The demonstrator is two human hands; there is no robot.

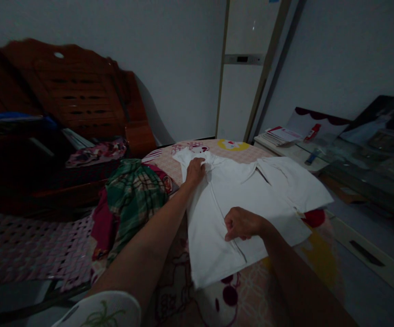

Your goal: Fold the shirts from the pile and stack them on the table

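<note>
A white short-sleeved shirt (251, 195) lies spread on a round table with a patterned cloth (247, 299). A long edge or seam runs down its left part. My left hand (196, 171) is closed on the shirt's upper left part, near the sleeve, its fingers bent into the fabric. Lower down, my right hand (242, 223) has its fingers curled in a pinch at that long edge, close to the hem. The fingertips of both hands are partly hidden.
To the left, a green plaid cloth (135, 195) lies heaped beside a woven seat (36, 250). A carved wooden bench (77, 100) stands behind. A cabinet with a glass shelf (346, 168), papers (281, 136) and a red tube (312, 132) is at right. A tall white appliance (239, 95) stands beyond the table.
</note>
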